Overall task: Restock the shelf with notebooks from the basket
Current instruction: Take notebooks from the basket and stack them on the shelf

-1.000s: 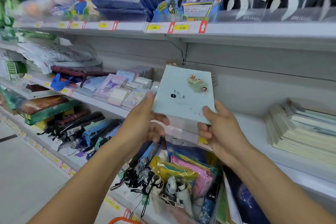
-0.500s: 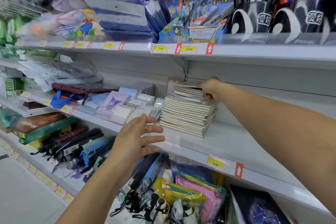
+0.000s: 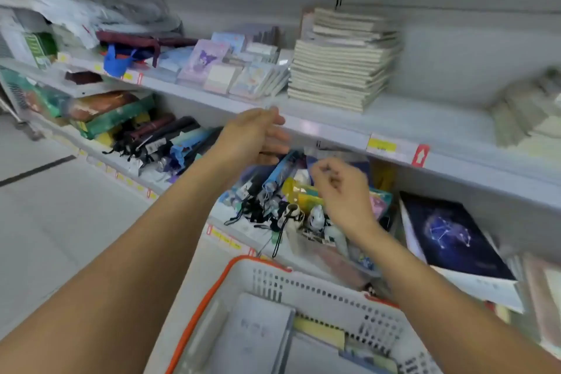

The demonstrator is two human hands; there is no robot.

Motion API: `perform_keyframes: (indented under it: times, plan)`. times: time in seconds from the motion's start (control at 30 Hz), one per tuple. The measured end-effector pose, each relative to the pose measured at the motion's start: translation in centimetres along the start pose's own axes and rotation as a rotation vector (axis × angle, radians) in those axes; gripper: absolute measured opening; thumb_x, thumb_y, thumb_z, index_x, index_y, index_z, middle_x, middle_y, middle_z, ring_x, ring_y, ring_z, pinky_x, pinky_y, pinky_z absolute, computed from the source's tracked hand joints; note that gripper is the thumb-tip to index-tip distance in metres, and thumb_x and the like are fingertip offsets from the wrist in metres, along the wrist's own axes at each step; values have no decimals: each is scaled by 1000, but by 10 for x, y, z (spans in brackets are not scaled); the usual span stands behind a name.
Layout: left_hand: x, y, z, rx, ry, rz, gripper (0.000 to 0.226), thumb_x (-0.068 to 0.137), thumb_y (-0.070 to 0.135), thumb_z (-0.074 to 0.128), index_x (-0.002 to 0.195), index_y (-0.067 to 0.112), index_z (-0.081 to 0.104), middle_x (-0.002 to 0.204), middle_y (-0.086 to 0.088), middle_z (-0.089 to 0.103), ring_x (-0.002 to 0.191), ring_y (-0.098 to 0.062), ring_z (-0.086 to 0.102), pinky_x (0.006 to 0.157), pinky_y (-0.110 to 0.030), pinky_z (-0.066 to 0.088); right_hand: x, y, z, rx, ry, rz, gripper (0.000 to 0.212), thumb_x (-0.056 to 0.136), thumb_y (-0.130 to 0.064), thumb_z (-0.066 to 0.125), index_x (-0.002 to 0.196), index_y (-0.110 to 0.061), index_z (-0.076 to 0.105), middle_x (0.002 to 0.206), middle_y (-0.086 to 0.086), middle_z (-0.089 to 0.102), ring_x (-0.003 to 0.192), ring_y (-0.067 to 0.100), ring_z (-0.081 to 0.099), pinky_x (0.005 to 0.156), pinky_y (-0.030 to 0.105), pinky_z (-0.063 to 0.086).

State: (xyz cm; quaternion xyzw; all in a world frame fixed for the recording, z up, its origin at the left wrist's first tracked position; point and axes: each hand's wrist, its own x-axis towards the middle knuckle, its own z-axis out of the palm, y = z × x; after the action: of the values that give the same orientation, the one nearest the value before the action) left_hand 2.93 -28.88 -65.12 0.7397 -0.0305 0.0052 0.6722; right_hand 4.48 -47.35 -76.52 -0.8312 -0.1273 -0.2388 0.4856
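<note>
A tall stack of pale notebooks point(image 3: 343, 61) rests on the middle shelf point(image 3: 334, 127). Below me stands a white basket with an orange rim point(image 3: 306, 285); a grey notebook point(image 3: 258, 334) and others lie inside it. My left hand point(image 3: 258, 133) hovers in front of the shelf edge, fingers apart, holding nothing. My right hand point(image 3: 343, 191) is lower, between shelf and basket, with fingers loosely curled and nothing in them. Both hands are apart from the stack and the basket.
Small card packs and notepads point(image 3: 224, 67) lie left of the stack. A second notebook pile point(image 3: 528, 112) is blurred at the right. Folded umbrellas point(image 3: 158, 143) and pouches fill the lower shelf, beside a dark constellation notebook point(image 3: 452, 237). Grey floor at left.
The notebook I held a second ago now lies on the stack. My right hand has let go and dropped back down toward the basket; the view has tilted downward.
</note>
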Motion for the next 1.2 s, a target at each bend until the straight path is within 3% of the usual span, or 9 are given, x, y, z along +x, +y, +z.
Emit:
perform_keyframes:
  times: [0.13, 0.2, 0.3, 0.43, 0.67, 0.77, 0.87, 1.0, 1.2]
  plan:
    - [-33, -55, 4, 726, -332, -36, 32, 100, 36, 51, 105, 7, 63, 94, -8, 69, 75, -20, 67, 59, -23, 49, -150, 60, 73, -30, -689, 629, 50, 92, -34, 71, 125, 0, 60, 123, 12, 64, 110, 27, 63, 97, 44, 50]
    - [-55, -79, 0, 1163, -605, -107, 35, 99, 41, 51, 113, 13, 65, 106, -3, 64, 86, -16, 60, 68, -20, 40, -198, 81, 85, -96, -751, 714, 63, 87, -42, 74, 134, -9, 48, 127, -3, 53, 116, 17, 56, 91, 30, 41]
    - [-86, -103, -13, 1495, -846, -391, 44, 96, 54, 47, 126, 25, 57, 113, 8, 51, 112, -20, 53, 88, -29, 39, -226, 104, 93, -31, -704, 849, 88, 82, -37, 81, 150, -17, 28, 146, -3, 41, 131, 22, 48, 101, 34, 43]
    - [-105, -114, -29, 1515, -893, -572, 43, 95, 56, 47, 124, 25, 57, 125, 1, 61, 114, -22, 58, 95, -34, 46, -225, 111, 104, 281, -575, 1158, 74, 87, -25, 79, 147, -10, 39, 150, 9, 46, 123, 32, 56, 100, 43, 51]
    - [-73, -115, 4, 1428, -786, -324, 49, 96, 57, 44, 132, 25, 55, 132, 0, 55, 112, -20, 53, 98, -32, 41, -240, 120, 140, 118, -368, 1008, 56, 80, -19, 82, 130, -11, 57, 124, 6, 65, 103, 24, 64, 81, 26, 47]
    - [-62, -111, 7, 1314, -721, -208, 45, 96, 56, 46, 130, 30, 55, 128, 3, 56, 105, -17, 51, 92, -31, 41, -234, 132, 148, 294, -266, 1151, 41, 83, -11, 79, 122, -6, 65, 110, 4, 69, 84, 19, 62, 75, 29, 50]
    - [-57, -115, 2, 1527, -836, -343, 49, 97, 57, 42, 134, 27, 52, 130, 2, 54, 115, -21, 52, 99, -37, 42, -223, 143, 150, 348, -195, 1326, 25, 84, -13, 78, 104, -3, 68, 86, 7, 66, 60, 15, 53, 54, 25, 42]
    - [-51, -116, -7, 1425, -866, -459, 45, 97, 54, 45, 129, 24, 56, 101, 7, 62, 100, -16, 61, 92, -36, 50, -227, 150, 154, 240, -282, 1289, 18, 86, -20, 77, 78, -12, 63, 87, 5, 65, 63, 14, 55, 53, 24, 40]
    - [-45, -122, -17, 1320, -816, -440, 40, 97, 51, 48, 125, 25, 58, 102, 5, 64, 96, -13, 62, 87, -35, 51, -219, 136, 145, 244, -406, 1098, 20, 96, -19, 64, 114, -13, 69, 110, 2, 72, 83, 16, 62, 65, 27, 45]
